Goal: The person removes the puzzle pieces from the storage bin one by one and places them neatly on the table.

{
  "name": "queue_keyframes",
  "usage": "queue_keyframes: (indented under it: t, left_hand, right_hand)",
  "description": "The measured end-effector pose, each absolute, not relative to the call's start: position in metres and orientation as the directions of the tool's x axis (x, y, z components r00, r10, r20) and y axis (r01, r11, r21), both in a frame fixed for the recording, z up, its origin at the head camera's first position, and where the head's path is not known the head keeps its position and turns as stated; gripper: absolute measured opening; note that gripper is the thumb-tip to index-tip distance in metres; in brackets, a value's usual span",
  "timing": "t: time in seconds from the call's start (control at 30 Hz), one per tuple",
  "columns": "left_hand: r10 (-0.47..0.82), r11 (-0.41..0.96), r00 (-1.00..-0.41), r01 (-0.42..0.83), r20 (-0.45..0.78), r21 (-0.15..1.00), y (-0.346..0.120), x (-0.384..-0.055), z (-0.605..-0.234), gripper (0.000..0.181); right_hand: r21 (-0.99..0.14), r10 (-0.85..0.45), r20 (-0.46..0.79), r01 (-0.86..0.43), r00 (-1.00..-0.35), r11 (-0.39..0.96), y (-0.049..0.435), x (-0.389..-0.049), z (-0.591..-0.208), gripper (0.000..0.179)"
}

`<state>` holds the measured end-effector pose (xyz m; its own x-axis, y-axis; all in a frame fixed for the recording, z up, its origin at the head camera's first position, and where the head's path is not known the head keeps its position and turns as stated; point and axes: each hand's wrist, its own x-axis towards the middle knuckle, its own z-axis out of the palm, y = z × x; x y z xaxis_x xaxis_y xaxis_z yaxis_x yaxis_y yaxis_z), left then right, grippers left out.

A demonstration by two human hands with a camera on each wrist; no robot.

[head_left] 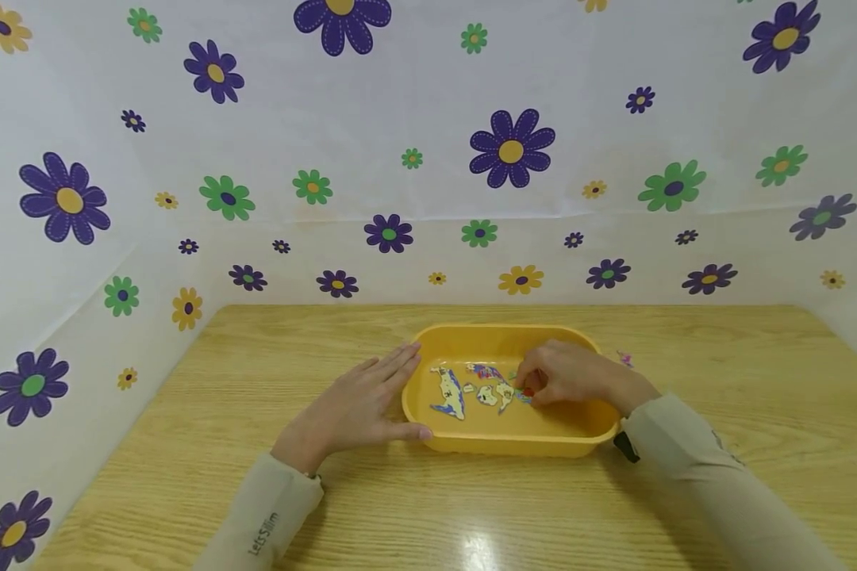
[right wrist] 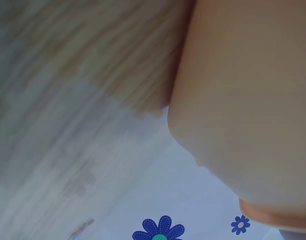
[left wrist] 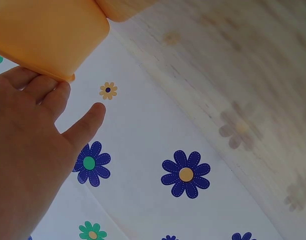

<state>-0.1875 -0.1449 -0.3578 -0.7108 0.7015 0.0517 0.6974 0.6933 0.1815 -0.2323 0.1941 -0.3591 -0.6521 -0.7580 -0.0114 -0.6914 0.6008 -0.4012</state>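
Observation:
A yellow plastic basin (head_left: 514, 446) sits on the wooden table, with several flat cut-out pieces on its floor. Among them are a cream and blue cut-out (head_left: 450, 394) at the left and a small round-headed cream one (head_left: 487, 395) near the middle. My left hand (head_left: 360, 408) rests against the basin's left end, fingers straight along the rim and thumb at the near corner. My right hand (head_left: 560, 373) reaches inside with curled fingers, pinching a small red piece (head_left: 528, 392) just above the floor. The hand partly hides this piece, so its kind is unclear. The right wrist view shows only the basin's outside wall (right wrist: 247, 110).
A small pink piece (head_left: 624, 358) lies on the table (head_left: 314, 349) to the right of the basin. Behind and on the left hangs a white flower-print cloth (head_left: 428, 103). A dark object (head_left: 625, 446) shows under the right sleeve.

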Motion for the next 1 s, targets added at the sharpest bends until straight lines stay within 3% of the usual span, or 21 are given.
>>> queue_keyframes:
  t: [0.27, 0.5, 0.73, 1.0]
  left_hand:
    - [0.705, 0.686, -0.708, 0.699, 0.052, 0.202, -0.144, -0.182, -0.363, 0.108]
    - [0.706, 0.689, -0.707, 0.695, 0.025, 0.205, -0.143, -0.181, -0.367, 0.110]
    - [0.710, 0.688, -0.703, 0.701, 0.027, 0.188, -0.142, -0.185, -0.362, 0.121]
    - [0.715, 0.681, -0.697, 0.711, 0.052, 0.176, -0.143, -0.190, -0.356, 0.126]
  right_hand:
    - [-0.410, -0.751, -0.016, -0.681, -0.660, 0.607, 0.194, -0.225, -0.366, 0.011]
    - [-0.513, -0.735, 0.050, -0.648, -0.677, 0.563, 0.198, -0.222, -0.367, 0.012]
    - [-0.550, -0.672, 0.033, -0.575, -0.740, 0.606, 0.208, -0.223, -0.344, 0.012]
    - [-0.565, -0.615, 0.123, -0.565, -0.779, 0.602, 0.232, -0.229, -0.319, 0.016]
